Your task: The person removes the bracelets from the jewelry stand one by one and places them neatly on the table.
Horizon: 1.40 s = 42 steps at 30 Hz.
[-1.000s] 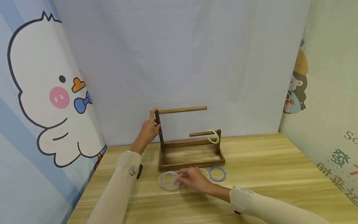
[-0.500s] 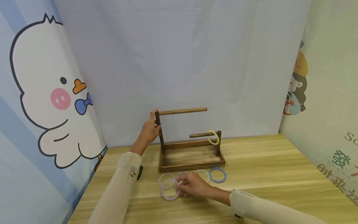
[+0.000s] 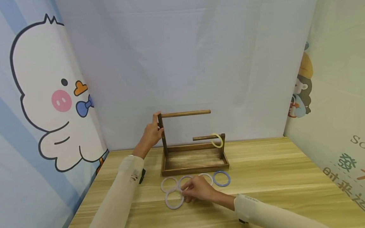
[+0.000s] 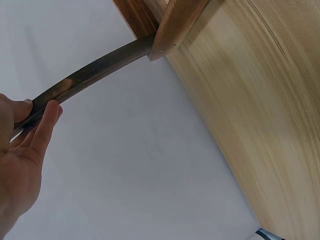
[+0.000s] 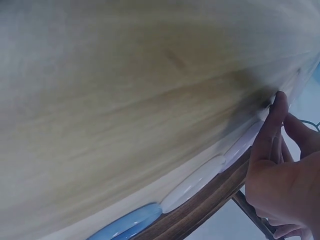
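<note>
My left hand grips the tall wooden post of a dark-brown rack near its top, thumb on one side and fingers on the other. From that post a long upper bar runs to the right. A yellow ring hangs on the shorter lower bar. In front of the rack my right hand pinches the right edge of a pale purple ring. This ring lies nearest me, meeting another pale ring behind it. My hand partly covers a third purple ring.
A white ring and a blue ring lie side by side along the front of the rack's tray. The wood-grain table ends at a pale curtain behind the rack. Printed curtains stand at both sides.
The front purple ring has come toward me, off the ring it overlapped, with my right fingers at its edge. My left hand keeps its grip on the post.
</note>
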Each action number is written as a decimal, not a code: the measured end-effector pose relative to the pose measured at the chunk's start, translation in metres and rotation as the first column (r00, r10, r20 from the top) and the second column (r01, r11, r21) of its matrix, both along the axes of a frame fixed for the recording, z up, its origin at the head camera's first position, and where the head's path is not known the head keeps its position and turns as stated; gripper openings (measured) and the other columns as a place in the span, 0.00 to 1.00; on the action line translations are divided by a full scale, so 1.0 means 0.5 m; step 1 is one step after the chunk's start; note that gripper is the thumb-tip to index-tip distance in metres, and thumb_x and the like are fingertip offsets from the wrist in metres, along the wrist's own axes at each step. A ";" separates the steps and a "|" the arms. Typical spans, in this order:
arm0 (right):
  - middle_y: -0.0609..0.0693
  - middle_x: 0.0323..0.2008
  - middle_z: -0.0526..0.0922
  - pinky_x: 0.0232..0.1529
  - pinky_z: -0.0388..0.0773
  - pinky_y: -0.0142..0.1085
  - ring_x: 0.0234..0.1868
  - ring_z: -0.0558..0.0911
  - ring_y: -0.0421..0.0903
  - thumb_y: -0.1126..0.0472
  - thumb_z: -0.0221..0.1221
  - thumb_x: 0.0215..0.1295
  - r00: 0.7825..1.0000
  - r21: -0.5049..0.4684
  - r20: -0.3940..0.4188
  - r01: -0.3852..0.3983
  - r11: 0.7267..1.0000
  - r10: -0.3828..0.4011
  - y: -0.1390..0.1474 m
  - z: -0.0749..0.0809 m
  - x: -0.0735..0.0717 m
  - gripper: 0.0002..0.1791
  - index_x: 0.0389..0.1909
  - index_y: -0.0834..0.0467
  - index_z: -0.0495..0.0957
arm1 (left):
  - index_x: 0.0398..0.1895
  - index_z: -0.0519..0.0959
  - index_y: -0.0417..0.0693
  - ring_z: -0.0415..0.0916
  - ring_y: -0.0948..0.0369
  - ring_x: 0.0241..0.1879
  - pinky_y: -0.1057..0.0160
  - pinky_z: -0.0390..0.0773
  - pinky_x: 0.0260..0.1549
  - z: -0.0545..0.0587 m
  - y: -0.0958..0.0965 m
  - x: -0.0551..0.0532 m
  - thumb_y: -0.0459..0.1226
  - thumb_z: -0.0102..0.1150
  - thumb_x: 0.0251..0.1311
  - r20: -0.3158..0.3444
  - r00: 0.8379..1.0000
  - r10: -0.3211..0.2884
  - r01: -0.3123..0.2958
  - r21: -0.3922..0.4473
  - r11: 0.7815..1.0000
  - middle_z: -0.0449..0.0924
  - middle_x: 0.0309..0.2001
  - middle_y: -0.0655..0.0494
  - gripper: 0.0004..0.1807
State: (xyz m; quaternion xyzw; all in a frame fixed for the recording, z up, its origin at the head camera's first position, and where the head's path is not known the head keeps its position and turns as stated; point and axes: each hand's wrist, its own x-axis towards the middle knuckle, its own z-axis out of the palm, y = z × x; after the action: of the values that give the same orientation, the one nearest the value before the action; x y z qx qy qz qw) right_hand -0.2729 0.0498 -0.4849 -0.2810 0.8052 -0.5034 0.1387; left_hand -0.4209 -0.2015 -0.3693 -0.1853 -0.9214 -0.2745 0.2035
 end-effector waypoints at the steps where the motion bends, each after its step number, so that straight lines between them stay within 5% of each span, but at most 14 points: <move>1: 0.53 0.25 0.89 0.23 0.85 0.34 0.22 0.88 0.45 0.67 0.70 0.65 1.000 -0.001 0.000 0.010 1.000 -0.010 0.000 -0.002 0.001 0.10 0.43 0.70 0.87 | 0.79 0.48 0.47 0.85 0.42 0.32 0.47 0.85 0.31 0.000 0.000 0.001 0.27 0.61 0.71 -0.005 1.000 0.000 0.000 -0.004 1.000 0.84 0.39 0.31 0.41; 19: 0.53 0.26 0.89 0.24 0.85 0.34 0.22 0.88 0.46 0.69 0.73 0.60 0.995 -0.029 -0.028 0.092 0.995 -0.093 0.006 -0.009 0.014 0.05 0.33 0.67 0.89 | 0.79 0.47 0.50 0.85 0.41 0.35 0.47 0.85 0.32 0.006 0.002 -0.001 0.28 0.59 0.72 0.000 1.000 0.007 -0.007 -0.010 1.000 0.84 0.42 0.31 0.41; 42: 0.55 0.28 0.90 0.26 0.86 0.34 0.24 0.89 0.49 0.69 0.72 0.61 0.997 -0.068 -0.027 0.076 0.995 -0.078 0.017 -0.010 0.019 0.05 0.35 0.69 0.88 | 0.80 0.46 0.50 0.85 0.41 0.36 0.47 0.85 0.32 -0.005 0.000 -0.008 0.28 0.59 0.72 0.017 1.000 0.009 -0.009 0.003 1.000 0.84 0.44 0.31 0.42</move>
State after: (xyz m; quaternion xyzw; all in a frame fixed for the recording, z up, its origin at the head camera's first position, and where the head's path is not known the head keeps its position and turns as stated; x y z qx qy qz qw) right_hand -0.2634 0.0580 -0.4897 -0.2618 0.7999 -0.5310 0.0979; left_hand -0.4251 -0.2016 -0.3718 -0.1783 -0.9234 -0.2766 0.1974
